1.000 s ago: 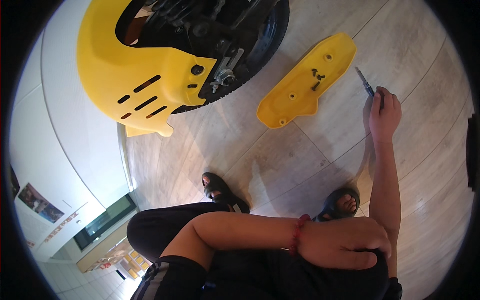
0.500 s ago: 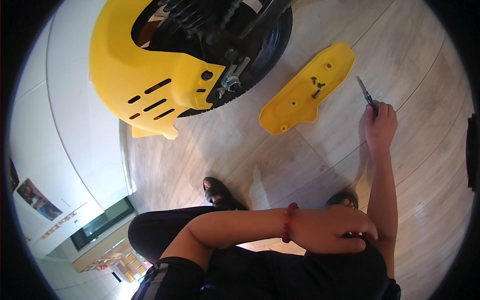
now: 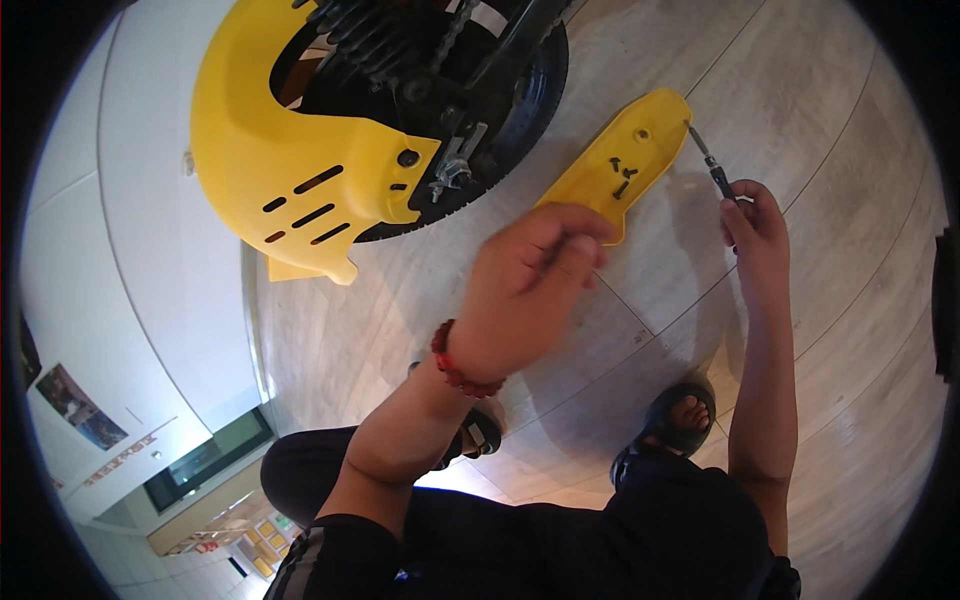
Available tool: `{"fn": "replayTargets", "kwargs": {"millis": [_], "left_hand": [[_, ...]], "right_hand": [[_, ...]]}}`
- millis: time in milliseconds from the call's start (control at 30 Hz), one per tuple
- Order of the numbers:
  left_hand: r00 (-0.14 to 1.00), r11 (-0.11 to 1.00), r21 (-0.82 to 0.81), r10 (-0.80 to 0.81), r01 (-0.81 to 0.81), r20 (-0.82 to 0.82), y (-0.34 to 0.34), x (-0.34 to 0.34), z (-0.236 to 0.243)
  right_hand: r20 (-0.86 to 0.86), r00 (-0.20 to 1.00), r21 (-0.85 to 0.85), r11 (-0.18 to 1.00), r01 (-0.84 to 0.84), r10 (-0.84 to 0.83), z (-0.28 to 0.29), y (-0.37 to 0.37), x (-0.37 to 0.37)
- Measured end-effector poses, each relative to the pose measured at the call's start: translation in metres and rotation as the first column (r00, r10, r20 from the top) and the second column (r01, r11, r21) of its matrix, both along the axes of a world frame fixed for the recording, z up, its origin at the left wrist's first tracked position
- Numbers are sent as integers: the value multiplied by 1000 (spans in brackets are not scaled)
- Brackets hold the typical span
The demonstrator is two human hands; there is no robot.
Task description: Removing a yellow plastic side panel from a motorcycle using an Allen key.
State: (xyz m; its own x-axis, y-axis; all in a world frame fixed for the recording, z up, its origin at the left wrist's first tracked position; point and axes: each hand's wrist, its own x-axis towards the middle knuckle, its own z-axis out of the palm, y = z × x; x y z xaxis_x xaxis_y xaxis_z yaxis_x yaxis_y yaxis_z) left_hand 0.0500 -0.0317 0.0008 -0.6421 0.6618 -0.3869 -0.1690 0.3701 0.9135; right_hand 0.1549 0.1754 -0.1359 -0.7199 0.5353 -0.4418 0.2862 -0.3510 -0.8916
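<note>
In my right hand [image 3: 757, 225] is a screwdriver [image 3: 717, 172] with a dark handle, its metal shaft pointing up and left. The tip appears beside the right end of a yellow plastic cover [image 3: 655, 112] lying hollow side up on the floor. Several small dark screws [image 3: 621, 188] lie inside the cover. My left hand [image 3: 525, 290] is over the cover's near left part and hides it. Its fingers are loosely bent, slightly apart and a little blurred, with nothing visible in them. Whether it touches the cover I cannot tell.
At the upper left stands a wheeled machine with a slotted yellow fender [image 3: 240, 140], a black tyre [image 3: 540, 105] and an axle nut [image 3: 455, 175]. A white cabinet or wall [image 3: 150, 250] runs along the left. My sandalled foot [image 3: 680, 415] rests on the wood-look floor [image 3: 850, 300].
My left hand has left my knee and reached forward over the yellow cover. My right hand has raised the screwdriver, its tip shifting left to the cover's edge.
</note>
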Motion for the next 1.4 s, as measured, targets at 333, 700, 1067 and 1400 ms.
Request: {"fn": "replayTargets", "kwargs": {"millis": [333,700,1067,1400], "left_hand": [[623,847,-293,56,-443,-780,-14,-53,23],[656,714,-439,37,-546,-754,2,-67,44],[521,792,-21,381,-610,-764,-24,-63,26],[491,757,91,505,-647,-710,-29,-47,4]], "right_hand": [[-157,987,-99,994,-39,23,11,-11,0],[-170,985,-164,986,-37,9,10,-16,3],[-109,994,-122,992,-32,19,13,-15,0],[-107,994,-94,994,-49,39,11,-17,-5]]}}
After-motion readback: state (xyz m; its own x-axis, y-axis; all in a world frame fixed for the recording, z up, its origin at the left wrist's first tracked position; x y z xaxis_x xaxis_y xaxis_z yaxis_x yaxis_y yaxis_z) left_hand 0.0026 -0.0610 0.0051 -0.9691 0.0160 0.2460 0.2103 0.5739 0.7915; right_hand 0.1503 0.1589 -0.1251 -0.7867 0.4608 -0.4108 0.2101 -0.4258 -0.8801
